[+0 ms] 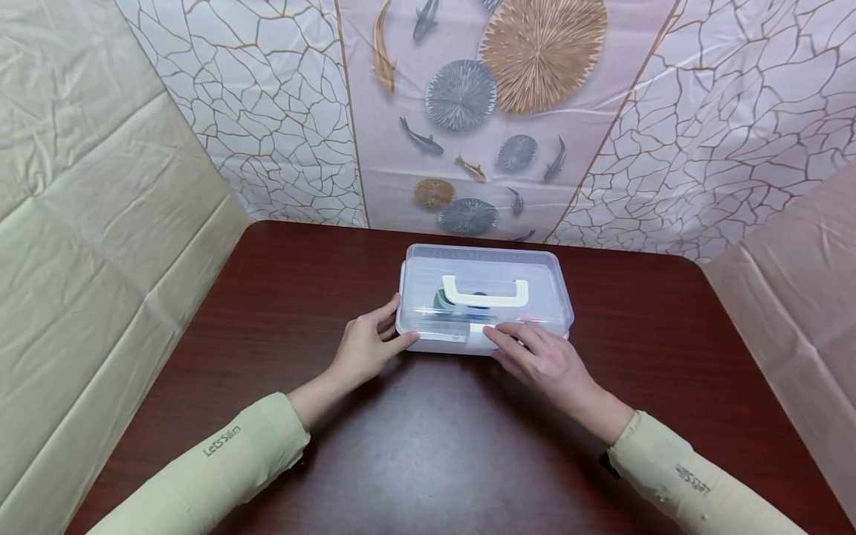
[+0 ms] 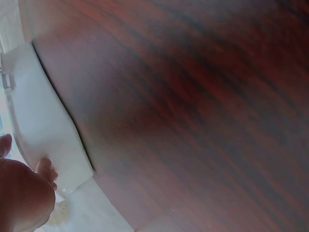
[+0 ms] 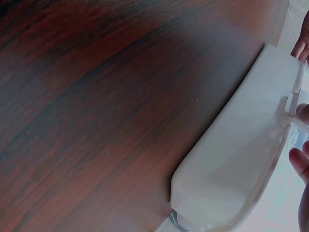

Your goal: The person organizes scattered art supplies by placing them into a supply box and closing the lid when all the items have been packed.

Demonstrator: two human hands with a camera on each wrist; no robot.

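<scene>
A clear-lidded plastic storage box (image 1: pixel 428 260) with a white base sits on the table, its white handle (image 1: pixel 484 300) lying on the lid. My left hand (image 1: pixel 364 345) holds the front left corner, thumb on the front edge and fingers along the left side. At the front, my right hand (image 1: pixel 545 364) touches the white latch (image 1: pixel 478 336) with its fingertips. The right wrist view shows the latch (image 3: pixel 291 103) beside the fingers and the white front wall (image 3: pixel 236 140). Inside, a green item (image 1: pixel 441 299) and a dark blue one show dimly through the lid.
The dark reddish-brown table (image 1: pixel 414 446) extends around the box. Behind it hangs a patterned cloth (image 1: pixel 401 171) with fish and round shapes. Beige cloth walls (image 1: pixel 120 186) flank the table at left and right.
</scene>
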